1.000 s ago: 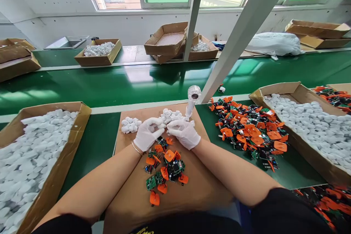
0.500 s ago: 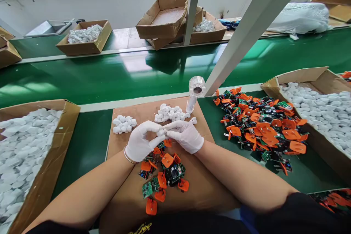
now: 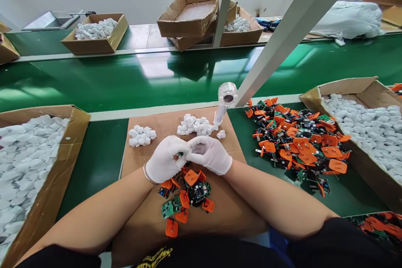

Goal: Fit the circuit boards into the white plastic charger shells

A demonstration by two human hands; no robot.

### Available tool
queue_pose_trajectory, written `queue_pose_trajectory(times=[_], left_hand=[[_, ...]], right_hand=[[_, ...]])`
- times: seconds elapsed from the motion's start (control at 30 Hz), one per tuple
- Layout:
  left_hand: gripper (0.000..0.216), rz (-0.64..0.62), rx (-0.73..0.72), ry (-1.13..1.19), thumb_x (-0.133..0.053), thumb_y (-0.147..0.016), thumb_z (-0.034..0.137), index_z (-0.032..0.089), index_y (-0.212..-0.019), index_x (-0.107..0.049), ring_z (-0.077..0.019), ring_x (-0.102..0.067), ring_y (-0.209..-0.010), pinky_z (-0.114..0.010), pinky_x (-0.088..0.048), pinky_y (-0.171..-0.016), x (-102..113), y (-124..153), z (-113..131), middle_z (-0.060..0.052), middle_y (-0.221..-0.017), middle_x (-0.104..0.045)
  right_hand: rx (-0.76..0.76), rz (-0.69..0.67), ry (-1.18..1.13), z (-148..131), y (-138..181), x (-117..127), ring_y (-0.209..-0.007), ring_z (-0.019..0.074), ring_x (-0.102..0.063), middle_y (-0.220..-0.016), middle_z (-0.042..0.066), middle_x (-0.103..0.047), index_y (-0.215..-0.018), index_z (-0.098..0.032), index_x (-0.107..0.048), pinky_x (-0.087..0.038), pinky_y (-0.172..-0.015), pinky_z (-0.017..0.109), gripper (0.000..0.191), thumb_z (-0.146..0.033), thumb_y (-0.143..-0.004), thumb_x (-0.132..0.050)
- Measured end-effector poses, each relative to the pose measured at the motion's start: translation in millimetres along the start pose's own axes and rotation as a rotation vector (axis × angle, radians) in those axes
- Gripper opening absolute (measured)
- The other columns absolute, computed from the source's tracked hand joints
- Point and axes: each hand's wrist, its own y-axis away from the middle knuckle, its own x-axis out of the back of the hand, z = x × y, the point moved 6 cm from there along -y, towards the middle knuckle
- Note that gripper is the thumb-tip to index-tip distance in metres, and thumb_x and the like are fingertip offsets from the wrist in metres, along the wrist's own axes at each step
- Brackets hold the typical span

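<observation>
My left hand point(image 3: 166, 159) and my right hand point(image 3: 211, 154), both in white gloves, meet fingertip to fingertip over the cardboard sheet point(image 3: 232, 213). Their fingers are pinched together, hiding what they hold. A dark green bit shows through the gap in my left fingers; I cannot tell whether it is held or lies behind. Just below lie several green circuit boards point(image 3: 198, 192) with orange plug plates point(image 3: 191, 177). Beyond my hands sit two heaps of small white plastic pieces, a left heap point(image 3: 142, 135) and a larger middle heap point(image 3: 195, 125).
A clear-wrapped roll point(image 3: 228, 94) stands at the sheet's back right corner. Boards with orange plates form a big pile point(image 3: 298, 142) on the right. Boxes of white parts flank me, a left box point(image 3: 73, 150) and a right box point(image 3: 354, 86). A slanted post point(image 3: 276, 37) crosses the view.
The small white piece seen between my fingertips is now hidden by them. My hands have drawn closer together, and the right fingers have curled. The view has tilted slightly downward.
</observation>
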Motion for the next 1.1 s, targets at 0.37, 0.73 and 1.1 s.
queue_pose_trajectory(times=[0.37, 0.73, 1.1], left_hand=[[0.037, -0.348, 0.217, 0.123, -0.055, -0.062, 0.009, 0.022, -0.095, -0.066, -0.0225, -0.063, -0.092, -0.037, -0.052, -0.088, 2, 3, -38, -0.005, -0.097, -0.068], [0.029, -0.219, 0.338, 0.321, -0.076, -0.059, 0.011, 0.022, -0.086, -0.075, -0.0196, -0.067, -0.077, -0.032, -0.057, -0.077, -5, 5, -51, -0.002, -0.083, -0.072], [0.03, -0.009, 0.477, 0.726, -0.077, -0.069, 0.016, 0.014, -0.099, -0.071, -0.0223, -0.07, -0.101, -0.038, -0.056, -0.092, -5, 6, -59, -0.009, -0.102, -0.074]], right_hand=[[0.194, 0.161, 0.042, -22, -3, 17, -0.061, 0.0119, -0.063, -0.078, -0.002, -0.068, -0.092, -0.023, -0.057, -0.055, -0.063, 0.03, 0.036, -0.041, -0.073, -0.082], [0.207, 0.194, 0.074, -13, -6, 24, -0.073, 0.0158, -0.067, -0.084, 0.001, -0.07, -0.096, -0.025, -0.064, -0.059, -0.078, 0.036, 0.038, -0.046, -0.07, -0.083], [0.182, 0.084, 0.072, -6, -4, 25, -0.061, 0.012, -0.067, -0.092, 0.003, -0.078, -0.1, -0.022, -0.063, -0.058, -0.061, 0.03, 0.03, -0.04, -0.08, -0.078]])
